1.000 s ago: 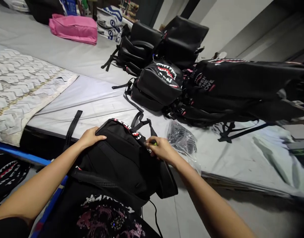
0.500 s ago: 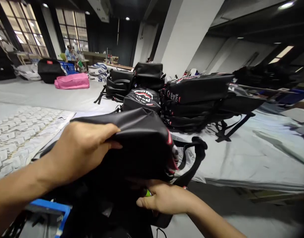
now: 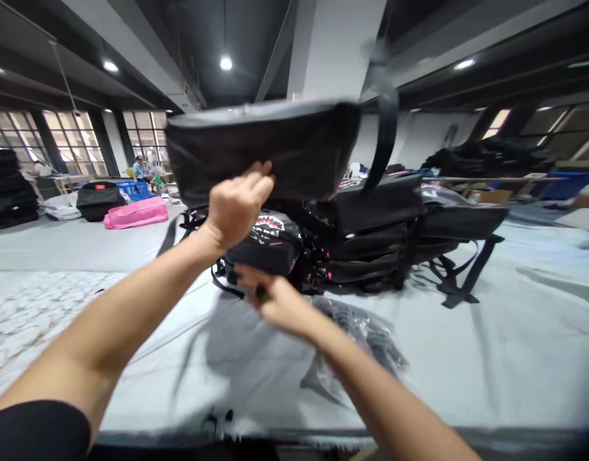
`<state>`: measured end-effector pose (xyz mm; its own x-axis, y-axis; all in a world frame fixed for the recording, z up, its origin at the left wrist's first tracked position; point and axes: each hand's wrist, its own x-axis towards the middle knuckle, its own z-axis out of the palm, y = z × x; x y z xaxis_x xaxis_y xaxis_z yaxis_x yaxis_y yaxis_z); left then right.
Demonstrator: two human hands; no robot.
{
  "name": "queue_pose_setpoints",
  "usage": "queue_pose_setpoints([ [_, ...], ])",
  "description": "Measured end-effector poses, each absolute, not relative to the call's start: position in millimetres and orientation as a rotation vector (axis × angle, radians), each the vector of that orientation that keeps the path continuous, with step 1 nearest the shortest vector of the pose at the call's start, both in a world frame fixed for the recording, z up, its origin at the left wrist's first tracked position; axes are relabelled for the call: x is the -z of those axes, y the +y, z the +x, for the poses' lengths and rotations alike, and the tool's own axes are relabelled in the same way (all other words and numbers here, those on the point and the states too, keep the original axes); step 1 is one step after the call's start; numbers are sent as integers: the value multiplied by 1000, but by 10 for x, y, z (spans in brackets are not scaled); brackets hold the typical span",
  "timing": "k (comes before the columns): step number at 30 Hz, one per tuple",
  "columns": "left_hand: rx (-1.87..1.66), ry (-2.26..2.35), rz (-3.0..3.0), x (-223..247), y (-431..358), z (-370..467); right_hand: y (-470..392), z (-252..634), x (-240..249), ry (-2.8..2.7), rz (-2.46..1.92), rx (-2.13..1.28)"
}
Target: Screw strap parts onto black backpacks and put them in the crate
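windows point(image 3: 71, 137) stand beyond the table point(image 3: 443, 365) of black bags point(image 3: 371, 221).

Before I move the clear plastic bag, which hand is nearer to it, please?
Right. The right hand is left of the clear plastic bag; the left hand is higher and farther left, at the raised black bag.
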<state>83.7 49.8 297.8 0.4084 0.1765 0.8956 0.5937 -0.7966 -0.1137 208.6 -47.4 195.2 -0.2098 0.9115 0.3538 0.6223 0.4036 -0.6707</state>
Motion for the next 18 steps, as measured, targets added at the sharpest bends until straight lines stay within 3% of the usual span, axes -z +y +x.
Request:
queue_pose_setpoints([
  [4,1074,-840,-2567,-2058,1499,1627,-1110,2446,-849,-1820,-1659,-854],
  [8,995,-1028,-2681,-1199,1923,1989,-1675,2937,-68,-1459,-1891,-897],
  [13,1015,-1035,-2782,-806,1870,1771,-1771,3009,-9,-1308,-1936,-1026],
  [18,940,-1236,-2832,-365,1498,431,-1762,2700,-26,-1497,-1934,-997],
])
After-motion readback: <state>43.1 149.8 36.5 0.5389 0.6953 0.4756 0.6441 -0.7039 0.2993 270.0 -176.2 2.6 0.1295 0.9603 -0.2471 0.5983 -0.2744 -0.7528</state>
